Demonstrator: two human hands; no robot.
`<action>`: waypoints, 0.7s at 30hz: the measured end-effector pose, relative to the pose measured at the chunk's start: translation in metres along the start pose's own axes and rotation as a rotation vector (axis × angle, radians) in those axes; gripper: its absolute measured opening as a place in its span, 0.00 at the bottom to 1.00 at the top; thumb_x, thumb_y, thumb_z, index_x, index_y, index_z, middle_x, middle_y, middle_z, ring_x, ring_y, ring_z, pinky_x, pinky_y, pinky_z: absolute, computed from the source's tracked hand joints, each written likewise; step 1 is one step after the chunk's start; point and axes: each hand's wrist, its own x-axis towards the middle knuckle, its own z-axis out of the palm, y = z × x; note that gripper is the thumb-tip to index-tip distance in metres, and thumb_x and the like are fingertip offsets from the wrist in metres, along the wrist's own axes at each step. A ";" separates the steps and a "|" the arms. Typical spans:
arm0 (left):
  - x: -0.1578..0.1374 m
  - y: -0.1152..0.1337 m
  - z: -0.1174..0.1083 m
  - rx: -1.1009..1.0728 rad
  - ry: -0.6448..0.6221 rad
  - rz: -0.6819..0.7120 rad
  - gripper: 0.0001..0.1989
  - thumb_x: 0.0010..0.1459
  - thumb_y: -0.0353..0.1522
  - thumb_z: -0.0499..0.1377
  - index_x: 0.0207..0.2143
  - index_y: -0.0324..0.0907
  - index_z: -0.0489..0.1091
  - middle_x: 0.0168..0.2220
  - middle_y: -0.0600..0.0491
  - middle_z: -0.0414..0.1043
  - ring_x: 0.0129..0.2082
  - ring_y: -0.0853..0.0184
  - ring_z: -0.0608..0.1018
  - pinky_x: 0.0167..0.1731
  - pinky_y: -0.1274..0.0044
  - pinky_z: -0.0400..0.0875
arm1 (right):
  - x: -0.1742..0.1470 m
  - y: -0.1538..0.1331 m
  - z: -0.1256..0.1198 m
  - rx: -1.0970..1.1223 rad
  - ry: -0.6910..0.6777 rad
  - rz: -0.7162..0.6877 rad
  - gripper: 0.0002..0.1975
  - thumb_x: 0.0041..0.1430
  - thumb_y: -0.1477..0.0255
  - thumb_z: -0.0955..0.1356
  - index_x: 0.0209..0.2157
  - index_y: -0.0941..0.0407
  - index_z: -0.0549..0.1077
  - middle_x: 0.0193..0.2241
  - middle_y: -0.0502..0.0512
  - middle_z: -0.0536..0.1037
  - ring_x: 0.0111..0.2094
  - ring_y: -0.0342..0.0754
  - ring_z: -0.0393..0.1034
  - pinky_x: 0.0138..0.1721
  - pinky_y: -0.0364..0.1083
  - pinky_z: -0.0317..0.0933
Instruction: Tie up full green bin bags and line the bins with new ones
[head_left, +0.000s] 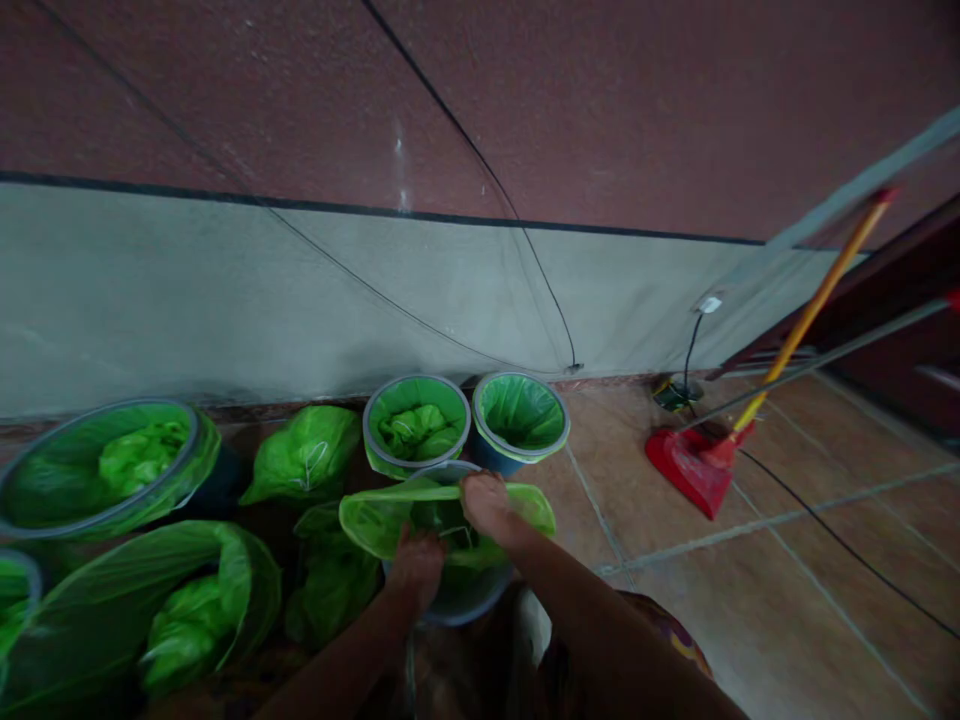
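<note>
The green liner [369,524], seemingly light and limp, is best gripped by its rim, as by the right hand [486,503]. The left hand's [420,562] hold, blurred, cannot be told.

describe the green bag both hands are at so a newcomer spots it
Along the foot of the maroon and grey wall, find the two round, grey-rimmed buckets furthest right. In front sits another round bucket, a translucent lime green bag spread over it. Unlike its neighbours, this bag has a bare left hand and bare right hand at its mouth.

2-tone wall [300,130], brn tile flr [720,590].
</note>
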 end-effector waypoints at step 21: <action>0.000 -0.005 -0.026 -0.378 0.169 -0.037 0.11 0.61 0.27 0.48 0.31 0.41 0.69 0.30 0.51 0.75 0.34 0.64 0.77 0.41 0.71 0.65 | -0.014 0.010 -0.057 0.315 0.216 0.002 0.09 0.59 0.72 0.66 0.38 0.56 0.78 0.39 0.58 0.81 0.42 0.50 0.75 0.43 0.45 0.60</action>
